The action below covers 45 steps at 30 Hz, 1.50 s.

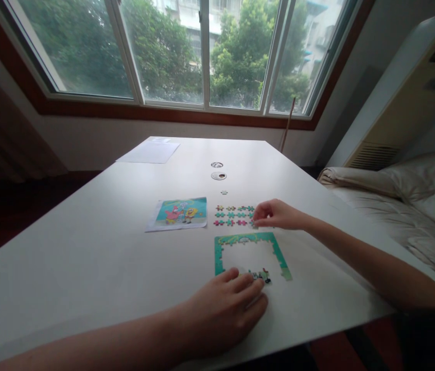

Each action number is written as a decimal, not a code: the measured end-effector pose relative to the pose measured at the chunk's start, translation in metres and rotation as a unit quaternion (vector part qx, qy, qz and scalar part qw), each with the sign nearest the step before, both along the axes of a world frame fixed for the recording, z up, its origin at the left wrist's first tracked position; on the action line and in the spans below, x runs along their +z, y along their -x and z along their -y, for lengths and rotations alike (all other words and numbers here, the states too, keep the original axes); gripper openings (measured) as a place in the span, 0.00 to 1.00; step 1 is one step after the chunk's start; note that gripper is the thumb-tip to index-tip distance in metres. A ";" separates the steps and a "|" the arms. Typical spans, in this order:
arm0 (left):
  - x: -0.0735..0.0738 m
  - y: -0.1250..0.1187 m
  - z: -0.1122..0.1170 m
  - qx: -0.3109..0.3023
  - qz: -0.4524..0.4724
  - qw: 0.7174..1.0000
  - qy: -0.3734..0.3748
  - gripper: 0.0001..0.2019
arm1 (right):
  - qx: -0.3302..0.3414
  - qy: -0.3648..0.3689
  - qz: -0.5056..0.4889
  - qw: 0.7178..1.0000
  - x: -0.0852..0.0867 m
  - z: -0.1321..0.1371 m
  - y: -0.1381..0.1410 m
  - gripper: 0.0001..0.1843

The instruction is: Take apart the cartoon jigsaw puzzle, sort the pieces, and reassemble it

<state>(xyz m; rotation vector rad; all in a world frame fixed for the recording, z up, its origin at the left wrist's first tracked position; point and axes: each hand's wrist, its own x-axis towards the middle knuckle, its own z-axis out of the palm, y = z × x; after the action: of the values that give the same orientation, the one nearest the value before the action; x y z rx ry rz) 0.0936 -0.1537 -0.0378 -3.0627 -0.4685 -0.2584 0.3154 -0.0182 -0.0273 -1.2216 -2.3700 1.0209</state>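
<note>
A partly built jigsaw frame [248,240] with a green border lies on the white table [86,247]. My left hand [225,309] rests flat on the table, its fingers lying over the frame's near edge by a few joined pieces [260,275]. My right hand [275,214] reaches to the rows of loose puzzle pieces [232,215] just beyond the frame, its fingers pinched at a piece at the right end of the rows. A cartoon reference picture [178,213] lies left of the loose pieces.
One stray piece [224,192] and two small round objects [218,175] sit farther back. A white sheet [150,152] lies at the far left. A bed with pale bedding [414,206] stands right of the table. Windows run behind.
</note>
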 end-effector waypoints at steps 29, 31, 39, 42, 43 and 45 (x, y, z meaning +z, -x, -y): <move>0.001 -0.028 -0.009 0.034 -0.001 0.997 0.071 0.20 | -0.031 -0.058 0.057 0.996 -0.007 0.105 -0.052 0.10; 0.002 -0.034 -0.011 0.038 0.005 0.997 0.067 0.21 | -0.031 -0.059 0.062 0.996 -0.011 0.106 -0.053 0.09; -0.001 -0.046 -0.013 0.037 0.006 0.998 0.050 0.22 | -0.024 -0.069 0.064 0.995 -0.013 0.107 -0.051 0.09; -0.001 -0.048 -0.011 0.041 0.003 0.998 0.048 0.22 | -0.026 -0.070 0.068 0.995 -0.013 0.107 -0.051 0.09; -0.001 -0.049 -0.011 0.043 0.002 0.998 0.047 0.22 | -0.027 -0.072 0.070 0.995 -0.013 0.107 -0.050 0.08; 0.000 -0.049 -0.011 0.046 -0.002 0.998 0.050 0.22 | -0.028 -0.077 0.071 0.994 -0.012 0.107 -0.050 0.08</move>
<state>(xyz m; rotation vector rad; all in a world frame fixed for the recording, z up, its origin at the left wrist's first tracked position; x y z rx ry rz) 0.1431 -0.1428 -0.0380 -3.1265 -0.6383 -0.2335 0.3654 -0.1251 -0.0395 -1.3337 -2.4528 0.7413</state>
